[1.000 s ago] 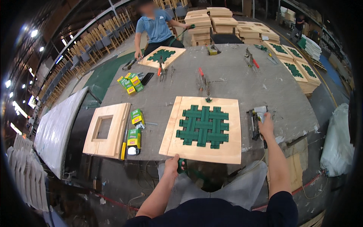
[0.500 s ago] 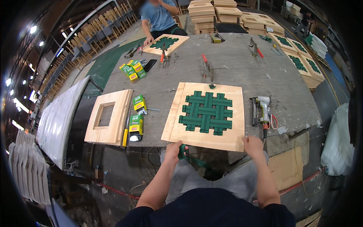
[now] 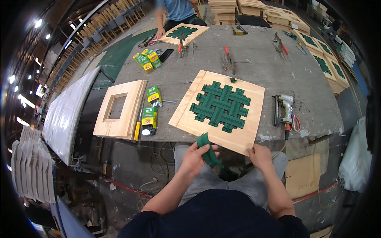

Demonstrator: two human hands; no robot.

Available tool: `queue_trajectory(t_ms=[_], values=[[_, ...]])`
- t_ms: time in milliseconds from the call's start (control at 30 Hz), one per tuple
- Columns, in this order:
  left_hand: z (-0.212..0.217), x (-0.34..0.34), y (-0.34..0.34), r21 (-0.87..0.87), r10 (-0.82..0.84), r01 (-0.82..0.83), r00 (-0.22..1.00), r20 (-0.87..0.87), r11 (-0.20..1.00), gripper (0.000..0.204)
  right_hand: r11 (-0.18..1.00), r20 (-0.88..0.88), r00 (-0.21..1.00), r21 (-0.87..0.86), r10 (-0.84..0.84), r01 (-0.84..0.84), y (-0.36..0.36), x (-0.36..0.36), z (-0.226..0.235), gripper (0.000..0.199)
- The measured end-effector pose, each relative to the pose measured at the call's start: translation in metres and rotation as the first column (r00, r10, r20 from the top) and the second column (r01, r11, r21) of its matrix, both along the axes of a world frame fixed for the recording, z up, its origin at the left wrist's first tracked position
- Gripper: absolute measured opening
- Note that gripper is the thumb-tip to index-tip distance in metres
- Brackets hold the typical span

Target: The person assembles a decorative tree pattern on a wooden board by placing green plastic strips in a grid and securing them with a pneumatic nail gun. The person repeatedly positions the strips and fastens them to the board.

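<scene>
A square wooden panel (image 3: 182, 115) lies turned at an angle near the table's front edge, one corner jutting over it toward me. Woven green straps (image 3: 221, 106) cross its middle. Held in my left hand (image 3: 195, 159), just off the panel's near edge, is a loose green webbing strap (image 3: 209, 152), its lower length hanging toward my lap. My right hand (image 3: 261, 155) pinches the panel's near right corner between thumb and fingers. To the right of the panel lies a staple gun (image 3: 285, 110) with its hose, beside red-handled scissors (image 3: 296, 123).
Left of the panel are stacked wooden frames (image 3: 104, 115), a yellow-handled screwdriver (image 3: 137, 131) and green-yellow boxes (image 3: 149, 117). Pliers (image 3: 227, 59) and a phone (image 3: 166, 55) lie farther back. A co-worker (image 3: 176, 12) sits across the table with another woven panel (image 3: 190, 35).
The panel has turned clockwise, its near right corner swinging toward me. My left hand has left its near edge and lifted the green strap; my right hand has stayed at the corner.
</scene>
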State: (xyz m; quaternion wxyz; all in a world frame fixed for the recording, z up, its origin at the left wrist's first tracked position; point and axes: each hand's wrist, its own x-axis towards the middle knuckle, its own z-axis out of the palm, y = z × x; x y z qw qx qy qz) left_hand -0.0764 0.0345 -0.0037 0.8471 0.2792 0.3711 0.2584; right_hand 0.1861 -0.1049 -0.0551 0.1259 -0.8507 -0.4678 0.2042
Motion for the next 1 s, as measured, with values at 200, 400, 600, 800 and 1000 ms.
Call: queue_trajectory(t_ms=[200, 400, 600, 800, 1000], values=[[0.065, 0.049, -0.025, 0.163, -0.151, 0.123, 0.972, 0.177, 0.979, 0.034, 0.874, -0.607, 0.709, 0.486, 0.358, -0.025, 0.012, -0.038, 0.058, 0.039], [0.088, 0.065, 0.016, 0.433, -0.117, 0.06, 0.988, 0.105, 0.899, 0.034, 0.901, -0.913, 0.108, 0.406, 0.394, 0.154, 0.005, -0.049, 0.031, 0.03], [0.118, 0.068, 0.038, 0.663, -0.087, -0.002, 0.991, 0.102, 0.749, 0.027, 0.923, -0.827, 0.469, 0.381, 0.311, 0.06, 0.017, -0.031, 0.027, 0.02], [0.205, 0.081, 0.081, 0.885, 0.085, -0.204, 0.979, 0.185, 0.419, 0.026, 0.853, -0.803, 0.383, 0.517, 0.456, 0.07, 0.056, -0.023, 0.087, 0.016], [0.303, 0.079, 0.136, 0.965, 0.341, -0.18, 0.91, 0.237, -0.191, 0.032, 0.644, -0.686, 0.28, 0.727, 0.672, 0.238, 0.097, -0.021, 0.159, 0.014]])
